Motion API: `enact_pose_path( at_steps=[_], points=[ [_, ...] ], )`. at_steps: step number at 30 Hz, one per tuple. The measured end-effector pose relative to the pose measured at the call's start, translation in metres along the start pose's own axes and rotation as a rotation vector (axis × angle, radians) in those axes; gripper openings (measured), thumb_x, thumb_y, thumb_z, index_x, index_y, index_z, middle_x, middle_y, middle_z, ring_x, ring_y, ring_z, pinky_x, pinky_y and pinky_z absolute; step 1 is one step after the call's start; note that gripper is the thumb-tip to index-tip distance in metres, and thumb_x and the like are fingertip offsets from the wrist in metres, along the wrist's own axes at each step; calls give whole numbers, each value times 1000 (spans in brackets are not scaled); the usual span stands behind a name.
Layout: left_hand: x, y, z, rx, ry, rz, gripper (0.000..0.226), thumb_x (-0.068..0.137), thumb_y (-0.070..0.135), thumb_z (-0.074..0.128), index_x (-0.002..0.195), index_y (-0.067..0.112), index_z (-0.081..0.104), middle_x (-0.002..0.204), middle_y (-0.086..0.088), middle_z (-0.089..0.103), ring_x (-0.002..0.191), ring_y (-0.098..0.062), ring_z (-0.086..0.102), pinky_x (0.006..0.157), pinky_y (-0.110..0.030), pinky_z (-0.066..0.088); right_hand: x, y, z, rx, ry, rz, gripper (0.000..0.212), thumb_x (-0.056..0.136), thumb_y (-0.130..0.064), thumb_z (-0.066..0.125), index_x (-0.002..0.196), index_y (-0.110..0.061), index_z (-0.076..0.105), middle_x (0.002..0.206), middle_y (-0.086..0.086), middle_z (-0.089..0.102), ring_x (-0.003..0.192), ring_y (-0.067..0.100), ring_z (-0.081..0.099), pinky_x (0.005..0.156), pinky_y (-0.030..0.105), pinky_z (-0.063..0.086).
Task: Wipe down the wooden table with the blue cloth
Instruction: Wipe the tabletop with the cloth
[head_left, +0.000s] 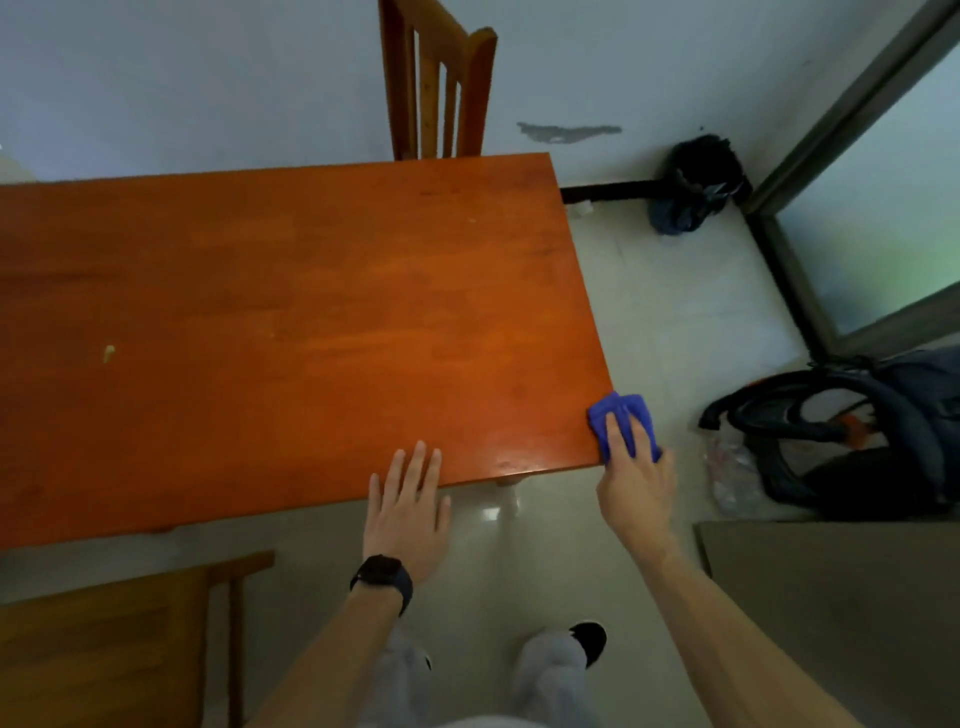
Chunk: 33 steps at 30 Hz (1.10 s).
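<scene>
At near-right corner of the wooden table (291, 312), the blue cloth (631, 408) sits bunched on the right edge, part on the top and part hanging past it.

Right hand (636, 478): laid over the cloth, fingers roughly straight and pressing it to the wood. Cloth shows between and beyond the fingers. Thumb position unclear, so I can't tell if it hooks under the edge.

Left hand (408, 512): flat on the near edge, fingers straight and together, holding nothing; looks like a brace. Dark watch (383, 574) on that wrist.

Handling, my judgement: cloth is soft, light and limp, so it will fold and creep under a loose palm. Best taken flat under the full hand w/ downward pressure, not pinched at a corner. Table top looks smooth and glossy, so expect the cloth to slide easily. Table appears stiff and heavy enough not to shift.

Progress: wipe is at the right end. Most of the top lies to the left, incl. a small pale speck (108, 354) far left that needs a pass.

Other items: backpack (852, 431) on floor to the right, well apart from the table; chair (436, 88) at the far side
</scene>
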<state>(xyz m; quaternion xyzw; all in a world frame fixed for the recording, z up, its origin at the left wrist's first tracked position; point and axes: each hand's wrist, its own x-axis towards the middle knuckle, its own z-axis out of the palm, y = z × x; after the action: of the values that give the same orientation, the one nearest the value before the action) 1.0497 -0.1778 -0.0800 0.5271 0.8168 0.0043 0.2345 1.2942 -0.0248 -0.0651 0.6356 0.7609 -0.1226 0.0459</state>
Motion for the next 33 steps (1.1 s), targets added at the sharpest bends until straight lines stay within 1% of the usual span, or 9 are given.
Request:
enact_pose_path(
  at_steps=[3,8,11,13,17,21,25,28,33],
  points=[
    [8,62,4,-63,-2,-113,62,103,52,17,156,33,-6,163,6,-16,150,-26,-20,119,-45,-10,25,28,-13,139,37,139,62,91,-14,48,151,-16,33,158,11,29,126,37,44,102,40,30],
    [15,80,7,-20,-22,-246,58,105,46,19,156,36,-5,165,7,-11,151,-25,-16,122,-44,-3,28,-37,0,128,80,-479,62,92,-22,53,151,-27,34,159,1,30,124,36,44,98,45,39],
    [15,76,7,13,-70,-260,57,105,44,19,157,33,-2,164,7,-13,151,-23,-16,123,-44,4,21,-86,7,-8,-167,-759,72,96,-21,50,156,-35,11,165,-3,3,144,38,15,111,54,22],
    [17,81,4,-4,-76,-299,56,105,45,19,157,34,-1,164,8,-12,151,-23,-14,123,-45,6,36,-83,9,-84,-232,-809,71,100,-20,42,156,-34,3,165,-3,-4,146,37,7,114,55,15],
    [18,99,1,-90,-77,-392,57,103,52,14,155,40,-7,164,8,-13,151,-24,-14,123,-45,6,73,-19,-10,-64,-119,-594,67,98,-16,34,157,-33,8,165,-4,4,135,39,28,107,50,31],
    [22,105,-6,-110,-101,-441,59,100,60,8,154,44,-10,163,11,-18,151,-23,-17,123,-49,0,115,32,-46,-187,-221,-500,72,98,-9,31,157,-30,-6,165,-2,-6,123,33,38,105,41,37],
    [27,115,-12,-119,-138,-511,63,98,65,8,154,44,-10,163,9,-18,151,-25,-15,121,-53,0,136,61,-60,-217,-398,-451,75,95,-11,42,158,-19,2,165,3,3,148,25,21,113,39,25],
    [32,129,-17,-141,-158,-565,69,98,66,12,156,37,-9,164,4,-17,151,-31,-12,122,-54,3,142,100,-67,-27,-559,-390,61,100,-15,39,157,-22,19,163,5,22,142,25,35,110,29,30],
    [46,177,-31,-226,-225,-646,77,99,62,26,158,21,-1,164,-13,-12,150,-41,-4,121,-53,10,150,141,-95,490,-607,-134,44,103,-19,46,147,-19,42,142,3,53,120,22,56,92,23,36]
  ],
)
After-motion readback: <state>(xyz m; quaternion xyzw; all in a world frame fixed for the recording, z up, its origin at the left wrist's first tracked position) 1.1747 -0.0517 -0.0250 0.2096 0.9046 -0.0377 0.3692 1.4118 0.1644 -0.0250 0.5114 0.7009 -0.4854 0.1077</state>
